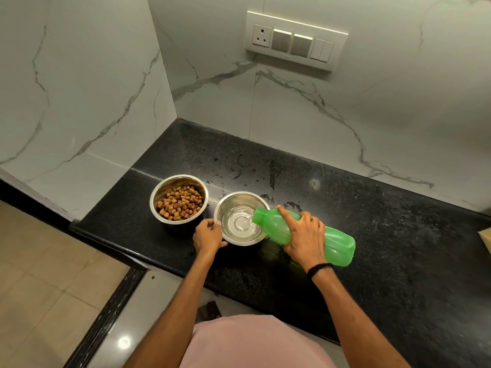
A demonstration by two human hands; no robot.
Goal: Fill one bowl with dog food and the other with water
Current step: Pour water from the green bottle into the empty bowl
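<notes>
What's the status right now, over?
Left hand grips water bowl. Right hand tips green bottle, pouring. Kibble bowl filled. Nothing blocks the pour.

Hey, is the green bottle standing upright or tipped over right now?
Tipped. The green bottle lies nearly level in the right hand, mouth over the steel bowl, where a little water shows.

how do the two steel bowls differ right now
The left bowl holds brown kibble; the right bowl holds only a shallow pool of water. The left bowl stands untouched, while the left hand holds the right bowl's rim and the right hand tips a green bottle over it. The left bowl sits slightly farther back than the right bowl. Both are round, shiny steel and upright.
</notes>
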